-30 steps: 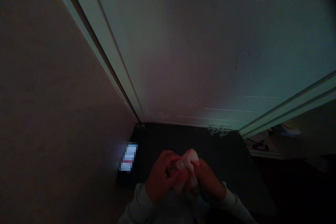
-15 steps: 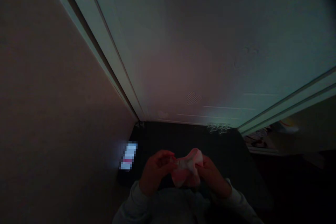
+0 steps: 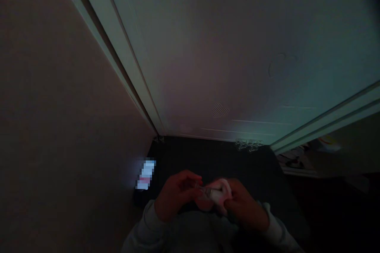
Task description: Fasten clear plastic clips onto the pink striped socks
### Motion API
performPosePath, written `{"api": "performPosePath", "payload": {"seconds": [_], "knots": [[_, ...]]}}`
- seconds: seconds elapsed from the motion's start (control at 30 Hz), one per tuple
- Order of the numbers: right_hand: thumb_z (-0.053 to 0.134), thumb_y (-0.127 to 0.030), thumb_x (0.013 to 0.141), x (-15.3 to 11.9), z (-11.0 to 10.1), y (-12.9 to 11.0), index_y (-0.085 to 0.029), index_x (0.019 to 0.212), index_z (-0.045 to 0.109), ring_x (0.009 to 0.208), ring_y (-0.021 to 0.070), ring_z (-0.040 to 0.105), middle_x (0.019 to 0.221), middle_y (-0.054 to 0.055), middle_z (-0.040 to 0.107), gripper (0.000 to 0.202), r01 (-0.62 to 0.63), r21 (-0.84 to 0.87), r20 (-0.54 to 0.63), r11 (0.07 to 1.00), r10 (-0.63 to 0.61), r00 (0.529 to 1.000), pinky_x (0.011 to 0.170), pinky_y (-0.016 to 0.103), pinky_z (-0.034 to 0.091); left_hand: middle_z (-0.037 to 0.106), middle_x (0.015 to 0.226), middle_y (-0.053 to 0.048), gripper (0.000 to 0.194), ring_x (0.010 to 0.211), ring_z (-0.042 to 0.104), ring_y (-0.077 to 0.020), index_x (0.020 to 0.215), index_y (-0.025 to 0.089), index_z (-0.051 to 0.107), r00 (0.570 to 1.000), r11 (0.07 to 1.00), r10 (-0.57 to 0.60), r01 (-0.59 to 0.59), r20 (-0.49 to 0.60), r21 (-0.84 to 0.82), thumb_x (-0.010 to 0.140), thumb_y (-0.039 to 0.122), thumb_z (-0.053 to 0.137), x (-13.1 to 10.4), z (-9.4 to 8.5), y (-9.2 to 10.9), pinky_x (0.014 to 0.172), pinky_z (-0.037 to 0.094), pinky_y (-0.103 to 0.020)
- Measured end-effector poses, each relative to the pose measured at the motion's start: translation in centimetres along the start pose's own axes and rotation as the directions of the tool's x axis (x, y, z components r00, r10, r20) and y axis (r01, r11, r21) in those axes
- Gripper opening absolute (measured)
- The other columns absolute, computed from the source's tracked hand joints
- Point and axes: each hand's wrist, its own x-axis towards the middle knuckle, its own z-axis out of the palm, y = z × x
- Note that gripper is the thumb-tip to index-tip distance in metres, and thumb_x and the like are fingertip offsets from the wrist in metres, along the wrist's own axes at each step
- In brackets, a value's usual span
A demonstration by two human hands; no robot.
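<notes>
Near the bottom centre, a small pink and white cloth item (image 3: pixel 219 197) hangs between my two hands. My right hand (image 3: pixel 245 205) is closed on its right side, with the thumb in front. On the left, my left hand (image 3: pixel 178 195) has its fingers pinched on a thin, shiny, clear piece (image 3: pixel 204 190) that meets the cloth. The dim light hides the exact shape of this piece.
Below my hands is a dark tabletop (image 3: pixel 208 154). A lit phone (image 3: pixel 146 174) lies at its left edge. Several small clear pieces (image 3: pixel 249 144) sit at the back, against a pale panel (image 3: pixel 213 67). Items on a shelf (image 3: pixel 297 162) show at the right.
My right hand has moved slightly right and down. The cloth has turned and bunched, its opening now facing more toward me. The clear piece shows more plainly between my hands.
</notes>
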Motion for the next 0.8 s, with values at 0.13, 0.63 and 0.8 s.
{"api": "performPosePath", "payload": {"seconds": [0.13,0.63,0.8], "knots": [[0.044,-0.012,0.060,0.0,0.4,0.5,-0.019,0.087,0.071,0.067,0.0182,0.060,0.082,0.005,0.070,0.039,0.061,-0.098,-0.057,0.993,-0.067,0.996,0.059,0.027,0.045,0.065,0.077,-0.001,0.025,0.067,0.058,-0.0143,0.081,0.017,0.067,0.998,0.996,0.054,-0.052,-0.029,0.067,0.058,0.022,0.077,0.0,-0.1,0.2,0.061,0.045,-0.026],[0.046,-0.011,0.056,0.4,0.8,2.1,-0.019,0.087,0.065,0.080,0.0220,0.059,0.085,0.005,0.063,0.037,0.048,-0.121,-0.209,0.991,-0.073,0.975,0.070,0.033,0.047,0.065,0.078,-0.001,0.021,0.074,0.060,-0.0154,0.086,0.018,0.066,0.991,0.980,0.129,-0.123,-0.031,0.155,0.066,0.020,0.072,-0.1,-0.2,-0.2,0.069,0.047,-0.027],[0.048,-0.007,0.051,0.8,0.6,3.4,-0.022,0.112,0.047,0.115,0.0268,0.040,0.119,0.008,0.044,0.062,0.123,-0.281,-0.420,0.952,-0.237,0.876,0.097,0.044,0.031,0.067,0.081,-0.002,0.019,0.076,0.061,-0.0157,0.085,0.017,0.065,0.991,0.985,0.122,-0.114,-0.056,0.132,0.067,0.019,0.071,0.1,-0.1,-0.8,0.069,0.046,-0.026]]}}
